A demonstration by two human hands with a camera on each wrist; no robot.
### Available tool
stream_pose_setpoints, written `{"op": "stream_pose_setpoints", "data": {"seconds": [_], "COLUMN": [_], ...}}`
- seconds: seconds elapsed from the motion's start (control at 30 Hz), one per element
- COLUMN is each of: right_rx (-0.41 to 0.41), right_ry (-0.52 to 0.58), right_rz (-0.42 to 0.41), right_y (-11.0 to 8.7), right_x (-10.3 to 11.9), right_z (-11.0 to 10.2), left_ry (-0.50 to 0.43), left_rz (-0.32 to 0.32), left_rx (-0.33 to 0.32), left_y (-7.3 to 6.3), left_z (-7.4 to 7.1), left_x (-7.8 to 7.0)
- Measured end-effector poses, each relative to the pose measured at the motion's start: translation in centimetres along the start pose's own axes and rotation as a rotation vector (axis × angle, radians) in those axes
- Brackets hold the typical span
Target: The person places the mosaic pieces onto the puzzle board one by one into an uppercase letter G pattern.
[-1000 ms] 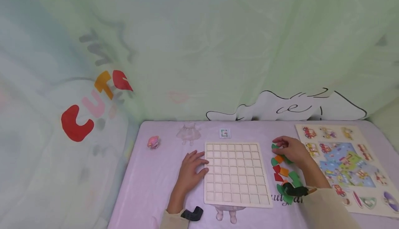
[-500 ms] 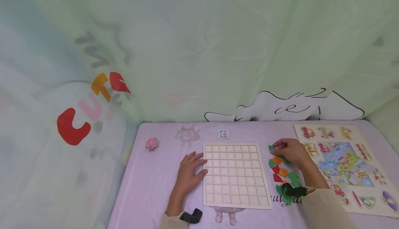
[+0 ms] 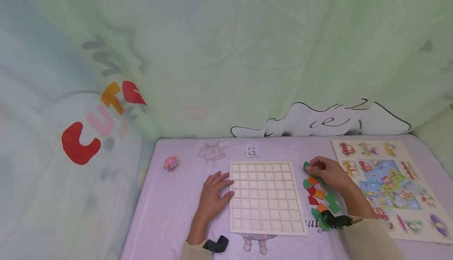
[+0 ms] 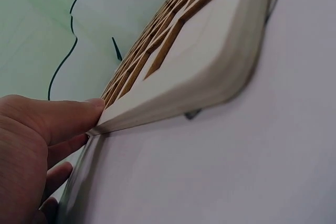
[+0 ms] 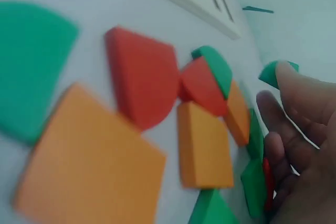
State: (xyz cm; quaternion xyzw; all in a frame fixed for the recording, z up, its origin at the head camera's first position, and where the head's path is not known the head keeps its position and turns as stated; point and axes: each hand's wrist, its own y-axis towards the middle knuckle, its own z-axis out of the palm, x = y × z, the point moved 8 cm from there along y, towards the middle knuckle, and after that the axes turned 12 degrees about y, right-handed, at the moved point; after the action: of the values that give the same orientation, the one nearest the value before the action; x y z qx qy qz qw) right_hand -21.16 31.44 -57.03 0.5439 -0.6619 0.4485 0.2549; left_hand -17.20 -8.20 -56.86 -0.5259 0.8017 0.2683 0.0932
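Observation:
In the head view my left hand (image 3: 213,193) rests at the left side of a pale wooden board (image 3: 265,198) with a grid of square recesses. In the left wrist view the thumb (image 4: 79,118) lies on the board's rim, with the other fingers loosely bent beside its edge. My right hand (image 3: 329,172) pinches a small green piece with a curved edge (image 5: 270,74) between thumb and fingertips. Below that hand lie several loose pieces: orange squares (image 5: 94,156), red rounded-corner pieces (image 5: 144,77) and green ones (image 5: 31,66).
A picture puzzle board (image 3: 375,150) with vehicles lies at the right of the table. Behind the grid board is a small patterned square (image 3: 252,152). A pink figurine (image 3: 171,163) stands at the back left. A printed curtain (image 3: 226,55) hangs behind the table.
The green piece, in my right fingertips, has shifted slightly left and turned, showing more beyond the thumb. My left hand stays at the board's edge. The head view has shifted a little.

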Motion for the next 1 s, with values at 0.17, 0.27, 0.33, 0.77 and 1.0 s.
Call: {"op": "stream_pose_setpoints", "data": {"seconds": [0.17, 0.27, 0.33, 0.77, 1.0], "right_rx": [-0.093, -0.135, -0.112, -0.119, -0.141], "right_ry": [0.036, 0.083, 0.122, 0.539, 0.558], "right_rz": [-0.067, -0.069, -0.064, -0.092, -0.104], "right_y": [-1.0, -1.8, -2.0, -2.2, -1.4], "right_x": [0.8, 1.2, 1.2, 3.2, 4.3], "right_z": [-0.3, -0.3, 0.4, 6.7, 9.1], "left_ry": [-0.003, -0.005, -0.004, -0.022, -0.010], "left_rz": [0.021, 0.017, 0.010, -0.002, 0.011], "left_rx": [-0.025, -0.022, -0.018, 0.012, -0.015], "left_y": [0.0, 0.0, 0.0, -0.1, 0.0], "left_z": [-0.2, -0.2, -0.2, 0.1, -0.1], "left_x": [0.2, 0.3, 0.3, 0.2, 0.1]}}
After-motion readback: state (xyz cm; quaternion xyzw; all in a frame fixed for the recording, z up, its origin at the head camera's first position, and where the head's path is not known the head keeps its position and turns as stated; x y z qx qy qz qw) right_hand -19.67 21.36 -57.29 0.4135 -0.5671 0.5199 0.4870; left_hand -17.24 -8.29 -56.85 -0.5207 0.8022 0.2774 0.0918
